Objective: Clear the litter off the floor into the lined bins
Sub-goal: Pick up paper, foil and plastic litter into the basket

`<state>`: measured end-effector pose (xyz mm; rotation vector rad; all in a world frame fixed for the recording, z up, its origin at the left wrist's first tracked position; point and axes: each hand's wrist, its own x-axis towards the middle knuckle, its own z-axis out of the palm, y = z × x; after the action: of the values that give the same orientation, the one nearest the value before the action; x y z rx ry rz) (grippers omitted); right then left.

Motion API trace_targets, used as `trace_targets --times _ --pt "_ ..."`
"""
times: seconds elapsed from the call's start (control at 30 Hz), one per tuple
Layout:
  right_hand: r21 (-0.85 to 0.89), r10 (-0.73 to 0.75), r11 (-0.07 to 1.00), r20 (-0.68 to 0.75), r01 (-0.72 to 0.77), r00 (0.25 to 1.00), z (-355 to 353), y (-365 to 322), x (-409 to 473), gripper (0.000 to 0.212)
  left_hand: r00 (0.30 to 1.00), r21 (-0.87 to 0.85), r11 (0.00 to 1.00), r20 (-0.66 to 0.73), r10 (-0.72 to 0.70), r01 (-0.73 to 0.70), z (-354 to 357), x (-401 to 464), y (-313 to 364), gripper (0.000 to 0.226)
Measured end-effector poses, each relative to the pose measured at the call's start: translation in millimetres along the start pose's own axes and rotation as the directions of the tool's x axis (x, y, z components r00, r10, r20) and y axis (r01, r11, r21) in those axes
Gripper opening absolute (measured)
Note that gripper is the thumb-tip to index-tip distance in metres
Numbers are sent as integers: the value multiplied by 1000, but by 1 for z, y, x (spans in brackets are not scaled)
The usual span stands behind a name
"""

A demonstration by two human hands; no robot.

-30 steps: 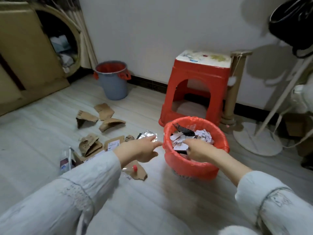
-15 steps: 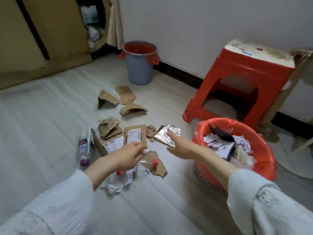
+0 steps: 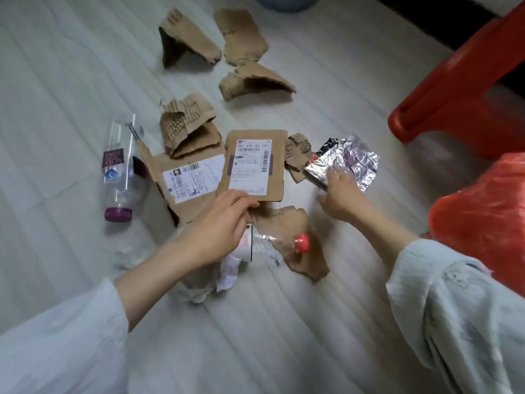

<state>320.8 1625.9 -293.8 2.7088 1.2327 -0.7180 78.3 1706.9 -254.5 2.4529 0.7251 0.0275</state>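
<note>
Litter lies on the pale floor. My left hand point(image 3: 218, 223) has its curled fingers on the lower edge of a labelled cardboard piece point(image 3: 255, 155) and pinches it. My right hand point(image 3: 341, 197) reaches out with its fingertips touching the near edge of a crumpled silver foil wrapper point(image 3: 352, 160); its thumb is apart. The red-lined bin point(image 3: 483, 223) stands at the right edge, beside my right forearm. A crushed clear bottle with a red cap point(image 3: 301, 243) lies on torn cardboard point(image 3: 295, 251) under my left hand.
A clear bottle with a purple cap point(image 3: 119, 177) lies on the left. Several torn cardboard pieces point(image 3: 250, 78) sit farther out, and crumpled white paper point(image 3: 227, 274) is near my left wrist. A red stool point(image 3: 460, 81) stands at the upper right; the grey bin's base point(image 3: 284, 1) shows at the top.
My view has dropped and closed in on the litter. My right hand came out of the red-lined bin and reached left to the foil. My left hand moved onto the labelled cardboard.
</note>
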Motion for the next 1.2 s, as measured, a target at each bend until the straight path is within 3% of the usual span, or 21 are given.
trace_targets --times 0.13,0.27,0.4,0.47,0.53,0.6,0.83,0.9,1.03,1.2 --pt "0 57 998 50 -57 997 13 3 21 75 1000 12 1000 13 2 -2 8 -4 -13 33" --pt "-33 -14 999 -100 11 995 26 -4 -20 48 1000 7 1000 2 -16 16 14 -5 -11 35" --pt "-80 -19 997 -123 9 992 31 -7 -50 41 1000 7 1000 -11 -1 1 23 -15 -3 58" --pt "-31 17 999 -132 -22 991 33 -1 -49 54 1000 18 1000 -26 -5 6 26 -20 -2 55" --pt "74 93 993 -37 -90 995 37 6 -44 85 998 8 1000 -64 -17 17 27 -26 -6 49" --pt "113 150 981 54 -155 987 41 10 -43 99 995 15 999 -95 -29 31 28 -33 -13 42" --pt "31 92 996 -201 -87 975 58 2 -77 33 984 45 993 -148 -99 107 28 -55 -17 47" --pt "75 85 995 -219 -70 972 63 3 -86 27 970 10 989 -199 -140 145 27 -61 -13 50" --pt "245 266 948 -261 -203 928 47 2 -96 17 948 -4 983 -264 -180 185 29 -84 -12 56" --pt "268 225 955 -371 -128 901 23 -15 -107 19 991 196 973 -74 -112 125 31 -79 -24 92"
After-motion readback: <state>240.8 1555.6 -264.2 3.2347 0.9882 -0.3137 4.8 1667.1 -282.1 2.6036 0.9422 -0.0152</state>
